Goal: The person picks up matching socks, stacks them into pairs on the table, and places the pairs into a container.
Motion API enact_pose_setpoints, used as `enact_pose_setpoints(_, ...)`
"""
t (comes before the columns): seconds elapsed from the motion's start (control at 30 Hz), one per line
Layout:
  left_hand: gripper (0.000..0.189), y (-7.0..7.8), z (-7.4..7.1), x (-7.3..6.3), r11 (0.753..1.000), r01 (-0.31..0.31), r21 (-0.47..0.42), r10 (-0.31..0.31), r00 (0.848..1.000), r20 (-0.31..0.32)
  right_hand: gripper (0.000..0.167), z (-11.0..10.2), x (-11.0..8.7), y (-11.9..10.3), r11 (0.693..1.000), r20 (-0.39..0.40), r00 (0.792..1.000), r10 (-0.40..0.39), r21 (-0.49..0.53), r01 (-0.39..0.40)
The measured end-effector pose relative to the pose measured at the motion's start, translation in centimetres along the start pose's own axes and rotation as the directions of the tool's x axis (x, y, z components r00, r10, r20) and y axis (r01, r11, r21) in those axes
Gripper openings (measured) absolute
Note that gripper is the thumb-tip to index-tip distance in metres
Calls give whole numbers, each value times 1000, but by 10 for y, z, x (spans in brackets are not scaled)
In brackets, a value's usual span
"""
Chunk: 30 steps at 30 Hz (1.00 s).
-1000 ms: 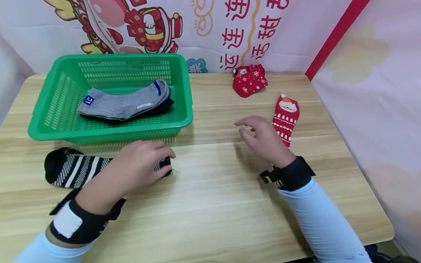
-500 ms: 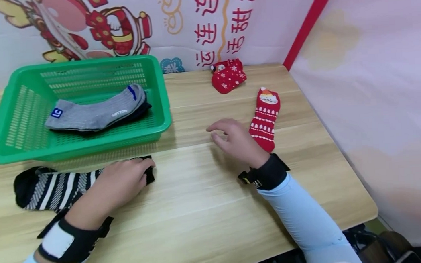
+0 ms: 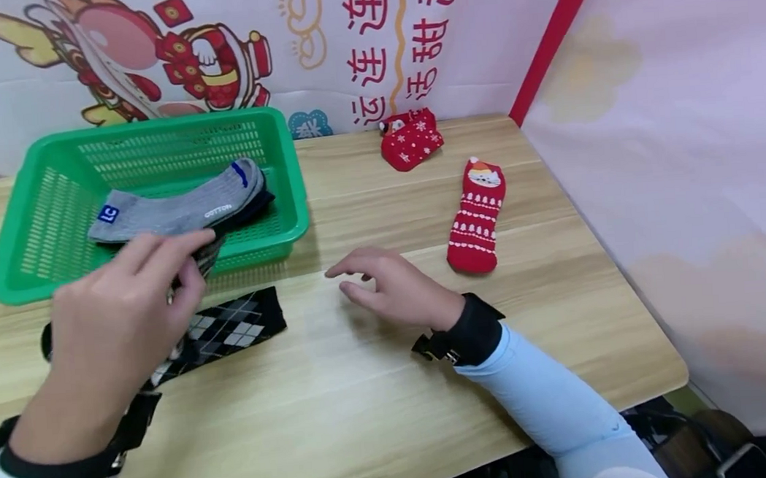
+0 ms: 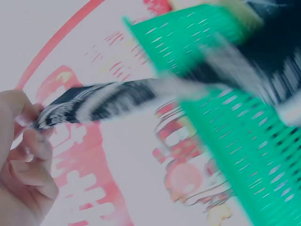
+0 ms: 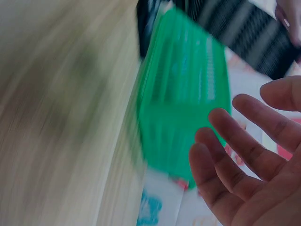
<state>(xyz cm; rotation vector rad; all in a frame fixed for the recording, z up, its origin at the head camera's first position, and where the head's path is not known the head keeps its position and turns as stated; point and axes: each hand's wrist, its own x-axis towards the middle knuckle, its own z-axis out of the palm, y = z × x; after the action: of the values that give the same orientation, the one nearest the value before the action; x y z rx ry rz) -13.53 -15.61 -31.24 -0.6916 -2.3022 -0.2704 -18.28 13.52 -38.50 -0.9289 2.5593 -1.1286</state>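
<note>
My left hand (image 3: 124,306) pinches the end of a black-and-white striped sock (image 4: 113,101) and holds it up in front of the green basket (image 3: 288,201). Most of that sock is behind the hand in the head view; the left wrist view shows it stretched out from the fingertips, blurred. Beneath, on the table, lies a black sock with a grey-and-white diamond pattern (image 3: 237,325), partly covered by the hand. My right hand (image 3: 392,286) hovers over the middle of the table with relaxed fingers, holding nothing. In the right wrist view its fingers (image 5: 240,155) are spread.
Inside the basket a grey sock (image 3: 164,212) lies on a dark one (image 3: 250,212). On the right of the wooden table (image 3: 367,415) are a red patterned sock (image 3: 475,219) and, farther back, a folded red snowflake sock (image 3: 411,141). A printed cloth (image 3: 317,24) hangs behind.
The left hand has taken the striped sock by its end and lifted it up and leftward, uncovering the diamond-patterned sock. The right hand has shifted left. The head view has turned right.
</note>
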Motion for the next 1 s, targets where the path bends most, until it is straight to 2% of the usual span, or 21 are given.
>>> enact_pose_setpoints(0.07,32,5,-8,9,1000,17,-17,-19,997,-75,36,3,0,-11,999,28,999,-46,26,45)
enact_pose_setpoints(0.17,30,17,-13,18,994,26,-107,-44,983,-176,51,9,3,-27,993,49,993,-106,60,103)
enact_pose_setpoints(0.27,31,33,-12,24,969,-3,-248,-54,974,-221,70,15,8,-39,983,42,987,-153,113,148)
enact_pose_setpoints(0.37,32,48,-9,28,923,-35,-383,-44,980,-196,76,20,13,-45,968,22,985,-170,193,163)
enact_pose_setpoints(0.47,32,56,-7,30,882,-46,-469,-38,985,-168,60,24,15,-43,930,9,986,-166,333,153)
enact_pose_setpoints(0.6,31,56,-9,28,864,-44,-502,-40,987,-155,38,27,12,-39,837,35,990,-139,539,99)
enact_pose_setpoints(0.73,32,54,-14,24,860,-27,-510,-53,988,-142,41,25,8,-37,784,80,992,-97,620,26)
enact_pose_setpoints(0.83,32,53,-17,21,859,-16,-512,-67,987,-143,45,22,6,-36,803,89,993,-78,596,10)
enact_pose_setpoints(0.93,31,53,-19,20,846,3,-534,-106,981,-162,40,19,4,-35,832,95,994,-62,554,-1)
enact_pose_setpoints(1.0,31,52,-20,18,830,39,-557,-146,978,-149,36,16,2,-36,850,92,994,-61,526,3)
